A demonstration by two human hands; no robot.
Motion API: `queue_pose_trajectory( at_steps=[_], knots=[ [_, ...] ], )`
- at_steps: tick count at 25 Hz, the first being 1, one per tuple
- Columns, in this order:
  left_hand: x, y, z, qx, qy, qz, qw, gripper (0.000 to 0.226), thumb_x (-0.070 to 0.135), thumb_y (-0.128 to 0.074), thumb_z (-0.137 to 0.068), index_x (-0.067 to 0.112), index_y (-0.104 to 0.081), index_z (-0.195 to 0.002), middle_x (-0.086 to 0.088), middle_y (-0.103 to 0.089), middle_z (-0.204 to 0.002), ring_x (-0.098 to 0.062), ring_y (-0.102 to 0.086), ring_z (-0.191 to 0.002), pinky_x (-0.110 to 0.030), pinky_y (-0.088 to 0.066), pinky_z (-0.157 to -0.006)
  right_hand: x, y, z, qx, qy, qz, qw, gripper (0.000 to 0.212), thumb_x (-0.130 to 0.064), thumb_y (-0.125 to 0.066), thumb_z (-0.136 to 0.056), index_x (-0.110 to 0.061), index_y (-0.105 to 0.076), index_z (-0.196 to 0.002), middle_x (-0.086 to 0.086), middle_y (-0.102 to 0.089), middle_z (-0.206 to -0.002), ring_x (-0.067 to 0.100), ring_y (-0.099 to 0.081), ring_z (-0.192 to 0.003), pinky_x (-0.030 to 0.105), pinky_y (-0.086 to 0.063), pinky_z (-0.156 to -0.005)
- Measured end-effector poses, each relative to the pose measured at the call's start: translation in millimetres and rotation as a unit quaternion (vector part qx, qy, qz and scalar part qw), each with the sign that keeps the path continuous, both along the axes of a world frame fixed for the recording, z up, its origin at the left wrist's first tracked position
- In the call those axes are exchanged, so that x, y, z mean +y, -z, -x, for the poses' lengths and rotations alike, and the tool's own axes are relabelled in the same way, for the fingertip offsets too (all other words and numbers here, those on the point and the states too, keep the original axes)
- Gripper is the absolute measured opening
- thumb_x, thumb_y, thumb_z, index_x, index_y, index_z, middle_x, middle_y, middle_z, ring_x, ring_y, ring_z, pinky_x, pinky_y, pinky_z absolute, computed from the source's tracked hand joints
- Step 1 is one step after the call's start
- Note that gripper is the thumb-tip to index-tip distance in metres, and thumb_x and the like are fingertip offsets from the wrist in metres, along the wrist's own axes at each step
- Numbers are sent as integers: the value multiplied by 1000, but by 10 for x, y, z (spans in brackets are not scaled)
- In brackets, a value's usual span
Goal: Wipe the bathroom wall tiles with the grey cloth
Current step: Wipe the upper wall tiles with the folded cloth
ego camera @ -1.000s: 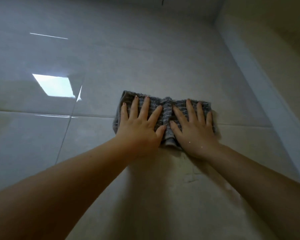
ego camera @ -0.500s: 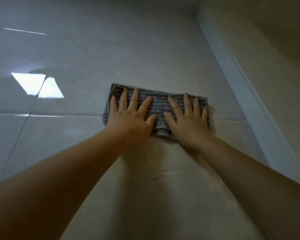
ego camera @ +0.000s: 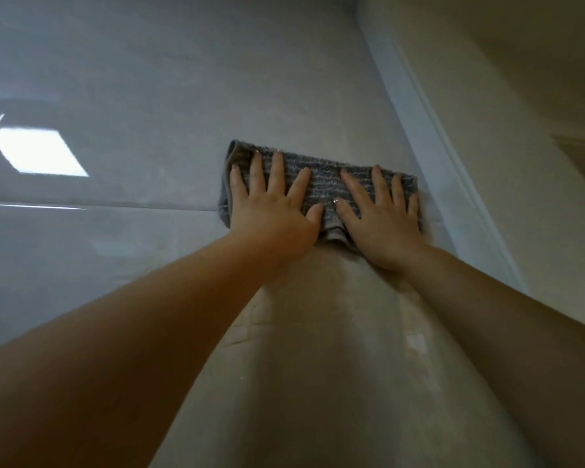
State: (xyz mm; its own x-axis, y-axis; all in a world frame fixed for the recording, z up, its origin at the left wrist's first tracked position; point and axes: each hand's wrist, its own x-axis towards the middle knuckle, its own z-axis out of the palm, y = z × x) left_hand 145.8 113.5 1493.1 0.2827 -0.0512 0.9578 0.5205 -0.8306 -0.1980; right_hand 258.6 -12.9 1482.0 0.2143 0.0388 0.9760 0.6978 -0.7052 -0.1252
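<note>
A folded grey cloth [ego camera: 325, 187] lies flat against the glossy grey wall tiles [ego camera: 149, 79]. My left hand [ego camera: 271, 211] presses its left half with straight, spread fingers. My right hand [ego camera: 379, 217] presses its right half the same way. The two thumbs nearly meet over the cloth's middle. The cloth's right end sits close to the wall corner [ego camera: 429, 136]. Both palms cover the cloth's lower part.
A pale corner trim runs diagonally down the right, with a beige side wall [ego camera: 520, 113] beyond it. A horizontal grout line [ego camera: 115, 206] crosses the tiles at cloth height. A bright window reflection [ego camera: 34, 153] shows on the left tile.
Both hands have slid the cloth to the right along the wall, closer to the corner trim. The window reflection has shifted left in view.
</note>
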Motion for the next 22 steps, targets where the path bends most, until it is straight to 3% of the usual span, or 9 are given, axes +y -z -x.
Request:
queue_pose_trajectory(
  at_steps=[4, 10, 13, 19, 22],
  knots=[
    [125, 320, 104, 20, -12, -24, 999, 71, 70, -9, -95, 38, 13, -155, -5, 23, -164, -32, 23, -149, -55, 13, -120, 15, 380, 3, -17, 15, 29, 999, 56, -64, -14, -96, -54, 9, -147, -1, 19, -162, 27, 23, -147, 53, 15, -117],
    [-73, -398, 31, 14, -12, 29, 999, 73, 72, -14, -94, 40, 8, -156, -7, 19, -164, -36, 20, -149, -59, 11, -119, -109, -385, -74, -5, -2, 49, 999, 56, -68, -13, -95, -57, 8, -146, -2, 17, -163, 28, 21, -147, 52, 14, -117],
    [-211, -431, -121, 15, -7, 19, 1000, 72, 71, -14, -95, 39, 6, -156, -8, 18, -165, -37, 19, -149, -60, 11, -119, -284, -427, -228, 13, -5, 43, 999, 56, -69, -14, -95, -57, 6, -146, -3, 15, -163, 28, 19, -148, 52, 13, -118],
    [-307, 130, -270, 30, 8, -26, 999, 72, 69, -11, -96, 36, 8, -156, -10, 20, -164, -36, 21, -149, -60, 12, -118, -445, 192, -406, 9, -10, 34, 999, 57, -66, -14, -96, -55, 9, -146, -1, 16, -163, 27, 20, -148, 47, 14, -118],
    [-250, 608, -218, 41, 32, -41, 998, 71, 67, -8, -96, 34, 9, -156, -10, 21, -164, -36, 23, -149, -60, 13, -118, -442, 715, -361, -4, -2, 32, 999, 59, -72, -6, -90, -57, 15, -144, -3, 18, -162, 23, 21, -147, 44, 17, -117]
  ],
)
